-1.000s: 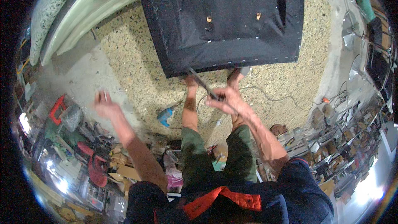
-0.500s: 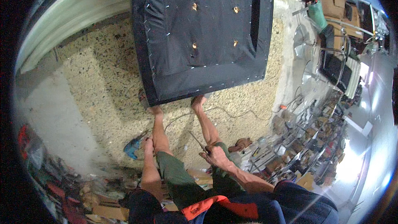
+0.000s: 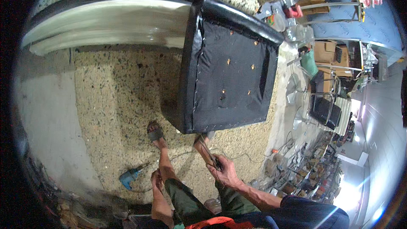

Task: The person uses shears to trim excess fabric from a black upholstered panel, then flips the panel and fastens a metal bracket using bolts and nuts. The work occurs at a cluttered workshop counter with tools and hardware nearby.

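The right hand (image 3: 225, 172) clamps a long thin tool (image 3: 212, 154), its axis toward 11 o'clock; the black upholstered piece (image 3: 236, 107) lies at 12 o'clock, nearer it than the left hand (image 3: 157, 180), whose grip I cannot tell.

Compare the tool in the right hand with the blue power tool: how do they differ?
The dark hand tool is long and slim; the blue power tool is thicker-bodied. The dark hand tool is gripped in the right hand; the blue power tool lies on the speckled floor, untouched.
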`<state>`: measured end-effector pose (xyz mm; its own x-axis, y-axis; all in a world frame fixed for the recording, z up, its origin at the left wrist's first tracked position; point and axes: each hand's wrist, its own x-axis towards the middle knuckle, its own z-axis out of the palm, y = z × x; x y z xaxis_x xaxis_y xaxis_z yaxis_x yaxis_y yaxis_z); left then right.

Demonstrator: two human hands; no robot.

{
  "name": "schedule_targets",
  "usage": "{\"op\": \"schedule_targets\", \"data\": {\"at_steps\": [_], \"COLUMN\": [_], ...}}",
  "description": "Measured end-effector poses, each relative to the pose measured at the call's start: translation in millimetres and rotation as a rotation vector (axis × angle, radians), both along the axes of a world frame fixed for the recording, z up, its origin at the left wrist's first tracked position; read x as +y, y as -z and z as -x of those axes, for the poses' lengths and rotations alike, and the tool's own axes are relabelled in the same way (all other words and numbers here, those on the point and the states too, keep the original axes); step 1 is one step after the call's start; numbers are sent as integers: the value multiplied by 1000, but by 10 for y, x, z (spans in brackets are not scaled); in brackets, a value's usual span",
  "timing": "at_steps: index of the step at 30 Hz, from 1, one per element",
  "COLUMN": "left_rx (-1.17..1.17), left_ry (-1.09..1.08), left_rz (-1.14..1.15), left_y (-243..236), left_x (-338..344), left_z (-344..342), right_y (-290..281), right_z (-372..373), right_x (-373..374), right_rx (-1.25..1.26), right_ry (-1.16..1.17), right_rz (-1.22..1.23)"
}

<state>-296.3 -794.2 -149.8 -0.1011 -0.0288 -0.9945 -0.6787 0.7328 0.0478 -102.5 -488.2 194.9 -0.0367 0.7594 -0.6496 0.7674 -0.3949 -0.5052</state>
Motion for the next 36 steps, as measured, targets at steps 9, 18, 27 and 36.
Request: {"op": "schedule_targets", "data": {"at_steps": [9,18,27,36], "left_rx": [-64,-45,-48,-16], "left_ry": [-218,-189,105,211], "left_rz": [-119,-140,-4,-179], "left_y": [-160,-269,-363,-1033], "left_x": [-48,9,109,1071], "left_z": [301,777,440,700], "right_y": [202,444,1251,434], "right_z": [134,1423,2081,757], "right_x": [1094,4529,6762,3798], "right_rx": [346,252,-352,380], "right_ry": [54,12,-526,-502], "right_rz": [-181,-729,-935,-669]}}
